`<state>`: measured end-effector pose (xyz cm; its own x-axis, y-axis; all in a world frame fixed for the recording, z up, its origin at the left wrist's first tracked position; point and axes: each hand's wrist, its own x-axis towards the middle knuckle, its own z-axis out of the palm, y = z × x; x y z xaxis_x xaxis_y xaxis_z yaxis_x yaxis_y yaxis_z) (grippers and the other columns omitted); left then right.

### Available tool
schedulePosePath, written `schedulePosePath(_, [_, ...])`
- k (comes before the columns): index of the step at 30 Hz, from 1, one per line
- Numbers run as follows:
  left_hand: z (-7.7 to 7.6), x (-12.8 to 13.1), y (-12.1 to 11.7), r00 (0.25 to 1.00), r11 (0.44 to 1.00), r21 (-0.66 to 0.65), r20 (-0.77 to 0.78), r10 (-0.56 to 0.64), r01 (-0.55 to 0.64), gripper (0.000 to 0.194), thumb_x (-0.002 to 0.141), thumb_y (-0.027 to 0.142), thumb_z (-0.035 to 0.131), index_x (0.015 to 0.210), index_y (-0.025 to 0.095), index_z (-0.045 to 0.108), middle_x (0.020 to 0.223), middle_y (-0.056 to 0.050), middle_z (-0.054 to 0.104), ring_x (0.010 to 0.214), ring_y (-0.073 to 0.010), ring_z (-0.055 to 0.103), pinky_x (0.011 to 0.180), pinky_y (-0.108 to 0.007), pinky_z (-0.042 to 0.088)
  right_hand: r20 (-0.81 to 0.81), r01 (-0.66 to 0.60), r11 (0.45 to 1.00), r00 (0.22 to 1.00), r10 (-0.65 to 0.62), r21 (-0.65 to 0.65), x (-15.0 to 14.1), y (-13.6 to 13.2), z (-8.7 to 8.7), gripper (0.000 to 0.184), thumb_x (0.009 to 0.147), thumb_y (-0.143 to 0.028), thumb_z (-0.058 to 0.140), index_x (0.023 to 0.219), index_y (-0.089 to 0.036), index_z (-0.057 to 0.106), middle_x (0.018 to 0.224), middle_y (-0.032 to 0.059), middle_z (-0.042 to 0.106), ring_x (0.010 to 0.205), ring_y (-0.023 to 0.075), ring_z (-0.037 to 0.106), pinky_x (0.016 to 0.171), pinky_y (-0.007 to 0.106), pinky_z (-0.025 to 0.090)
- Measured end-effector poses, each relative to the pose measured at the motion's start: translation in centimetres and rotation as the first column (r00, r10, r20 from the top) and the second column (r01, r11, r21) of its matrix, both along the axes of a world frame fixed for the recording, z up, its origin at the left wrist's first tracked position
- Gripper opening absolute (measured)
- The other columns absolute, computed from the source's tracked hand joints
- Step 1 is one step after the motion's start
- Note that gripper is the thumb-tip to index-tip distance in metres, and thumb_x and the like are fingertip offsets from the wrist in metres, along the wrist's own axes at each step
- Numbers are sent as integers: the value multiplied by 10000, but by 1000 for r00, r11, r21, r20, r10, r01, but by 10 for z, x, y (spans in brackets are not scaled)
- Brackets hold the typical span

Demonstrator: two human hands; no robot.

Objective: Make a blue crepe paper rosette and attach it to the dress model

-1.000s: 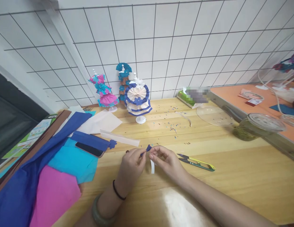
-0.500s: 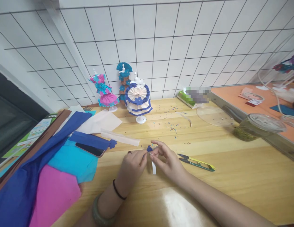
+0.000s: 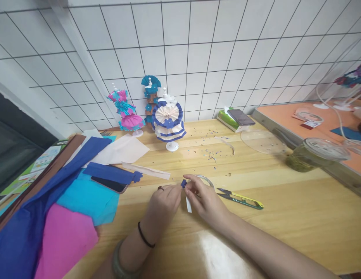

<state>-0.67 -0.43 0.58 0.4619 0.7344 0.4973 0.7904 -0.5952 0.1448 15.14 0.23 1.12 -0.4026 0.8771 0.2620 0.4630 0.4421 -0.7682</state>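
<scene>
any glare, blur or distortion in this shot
Head view: white glare on the table, clear of the left hand and right hand; head view: lines on the tiled wall lean and fan out, likely wide-angle distortion; head view: the blue paper piece looks soft, fine detail unreadable.

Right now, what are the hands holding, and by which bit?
The left hand pinches a blue paper piece, exact spot hidden; a white strip hangs by the right hand, its hold unclear.
</scene>
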Motion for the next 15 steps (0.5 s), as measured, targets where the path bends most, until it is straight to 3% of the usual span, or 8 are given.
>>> schedulePosePath(5, [2, -1, 1, 1000, 999, 53, -19, -1, 2, 177, 835, 122, 384, 813, 154, 557, 739, -55, 644, 702, -154, 607, 592, -266, 444, 27, -17, 1000, 999, 17, 15, 0, 0, 0, 363, 846, -170, 356, 1203, -220, 320, 846, 53, 590, 783, 184, 541, 710, 314, 419])
schedulePosePath(15, [2, 0, -1, 998, 999, 46, -60, 33, -30, 179, 833, 125, 391, 781, 156, 559, 623, -31, 597, 609, -145, 586, 534, -262, 409, -61, 4, 999, 998, -6, -32, 0, 1, -4, 360, 821, -170, 406, 1170, -223, 335, 778, 26, 572, 716, 150, 542, 661, 278, 428])
